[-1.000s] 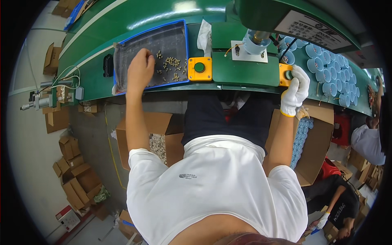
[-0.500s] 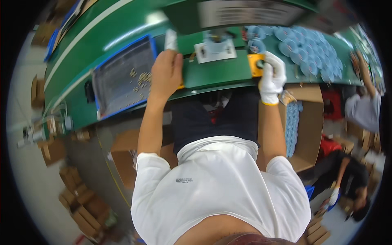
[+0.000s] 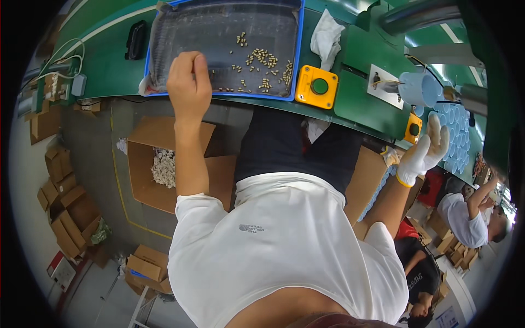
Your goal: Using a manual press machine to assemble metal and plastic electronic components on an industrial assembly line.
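Observation:
My bare left hand [image 3: 188, 85] is over the near left part of a blue-rimmed tray [image 3: 300, 49], its fingers curled closed. What they hold, if anything, is hidden. Small brass-coloured cylindrical pieces [image 3: 262, 57] lie scattered in the tray, mostly toward its right side. My right hand [image 3: 425, 148], in a white glove, is open and empty beside the bench edge, near a yellow button box [image 3: 413, 128]. A light-blue round cup [image 3: 419, 89] sits at a green machine, next to a white plate [image 3: 384, 87] on the machine's base.
Another yellow box [image 3: 316, 87] with a green button stands between tray and machine. A crumpled white cloth [image 3: 327, 41] lies behind it. Many light-blue cups [image 3: 456, 131] cover the bench at right. Open cardboard boxes [image 3: 158, 188] flank my legs. Other people [image 3: 465, 218] work at right.
My view has swung left. The left hand has moved from beside the machine to over the tray. The right hand has come away from the yellow button box, its fingers now spread.

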Tool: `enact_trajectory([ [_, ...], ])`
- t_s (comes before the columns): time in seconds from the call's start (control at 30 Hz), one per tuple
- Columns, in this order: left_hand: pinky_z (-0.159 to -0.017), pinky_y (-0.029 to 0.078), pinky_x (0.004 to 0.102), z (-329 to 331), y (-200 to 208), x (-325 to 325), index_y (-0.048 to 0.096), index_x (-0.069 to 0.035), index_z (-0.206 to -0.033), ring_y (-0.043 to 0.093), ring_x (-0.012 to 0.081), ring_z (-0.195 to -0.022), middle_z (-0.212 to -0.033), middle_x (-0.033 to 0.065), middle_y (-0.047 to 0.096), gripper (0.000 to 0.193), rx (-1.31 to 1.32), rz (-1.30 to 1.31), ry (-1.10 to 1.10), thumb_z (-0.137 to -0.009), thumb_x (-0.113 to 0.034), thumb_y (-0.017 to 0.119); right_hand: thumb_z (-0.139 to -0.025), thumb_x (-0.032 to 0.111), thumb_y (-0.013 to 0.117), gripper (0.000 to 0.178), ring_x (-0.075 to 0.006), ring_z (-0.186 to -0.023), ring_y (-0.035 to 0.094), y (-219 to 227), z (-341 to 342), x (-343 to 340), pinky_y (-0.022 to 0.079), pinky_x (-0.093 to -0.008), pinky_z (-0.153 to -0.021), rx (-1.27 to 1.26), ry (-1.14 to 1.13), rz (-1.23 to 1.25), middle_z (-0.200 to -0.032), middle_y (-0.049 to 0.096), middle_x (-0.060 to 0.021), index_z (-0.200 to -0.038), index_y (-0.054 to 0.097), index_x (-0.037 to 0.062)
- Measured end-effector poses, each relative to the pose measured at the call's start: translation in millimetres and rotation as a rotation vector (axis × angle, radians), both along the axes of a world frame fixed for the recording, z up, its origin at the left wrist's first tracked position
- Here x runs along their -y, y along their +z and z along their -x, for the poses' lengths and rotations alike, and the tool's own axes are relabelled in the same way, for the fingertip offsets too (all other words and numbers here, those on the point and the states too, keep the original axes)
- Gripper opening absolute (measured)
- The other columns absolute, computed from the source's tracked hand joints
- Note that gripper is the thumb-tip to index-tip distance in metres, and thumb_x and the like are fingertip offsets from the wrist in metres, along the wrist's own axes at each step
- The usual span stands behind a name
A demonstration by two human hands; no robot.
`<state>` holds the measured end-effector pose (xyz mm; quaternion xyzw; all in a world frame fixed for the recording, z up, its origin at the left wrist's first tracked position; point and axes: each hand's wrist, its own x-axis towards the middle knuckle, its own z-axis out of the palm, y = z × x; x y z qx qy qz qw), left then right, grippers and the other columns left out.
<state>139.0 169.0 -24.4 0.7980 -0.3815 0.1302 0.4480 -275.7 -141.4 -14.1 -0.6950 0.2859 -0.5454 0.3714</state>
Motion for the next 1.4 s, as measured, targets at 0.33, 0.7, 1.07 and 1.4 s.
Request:
enact_trajectory([
  [0.33, -0.075, 0.05, 0.0432, 31, 13, 32, 0.067, -0.001, -0.098, 0.064, 0.0345, -0.081, -0.09, 0.014, 0.068, 0.012, 0.013, -0.058, -0.296, -0.108, -0.008, 0.063, -0.095, -0.001, 0.073, 0.079, -0.0337, -0.12, 0.072, 48, -103, -2, 0.065, -0.0436, -0.093, 0.169, -0.025, 0.028, -0.145, 0.062, -0.0293, -0.164, 0.033, 0.0027],
  [0.7, -0.074, 0.049, 0.0482, 123, 28, 137, 0.069, -0.004, -0.095, 0.064, 0.0374, -0.082, -0.091, 0.0134, 0.07, 0.003, 0.077, -0.026, -0.645, -0.097, -0.006, 0.071, -0.111, 0.038, 0.064, 0.039, -0.024, -0.1, 0.065, 53, 15, 117, 0.052, -0.0394, -0.093, -0.106, -0.519, 0.0, -0.111, 0.071, -0.014, -0.119, 0.07, 0.0002],
  [1.07, -0.077, 0.05, 0.0445, 134, 26, 148, 0.066, -0.001, -0.097, 0.064, 0.0356, -0.084, -0.093, 0.0128, 0.069, 0.015, 0.05, -0.077, -0.582, -0.108, -0.011, 0.062, -0.108, 0.041, 0.064, 0.041, -0.0328, -0.103, 0.071, 38, -56, 261, 0.056, -0.044, -0.094, -1.231, -0.319, 0.163, -0.113, 0.075, -0.0176, -0.126, 0.073, 0.0055],
  [1.4, -0.075, 0.048, 0.0462, 135, 26, 151, 0.067, -0.002, -0.096, 0.063, 0.0364, -0.082, -0.092, 0.0126, 0.069, 0.008, 0.049, -0.033, -0.59, -0.103, -0.006, 0.065, -0.105, 0.043, 0.064, 0.045, -0.0409, -0.106, 0.075, 30, 49, 237, 0.06, -0.0482, -0.095, -1.21, -0.155, 0.332, -0.115, 0.079, -0.0208, -0.132, 0.076, 0.0103],
])
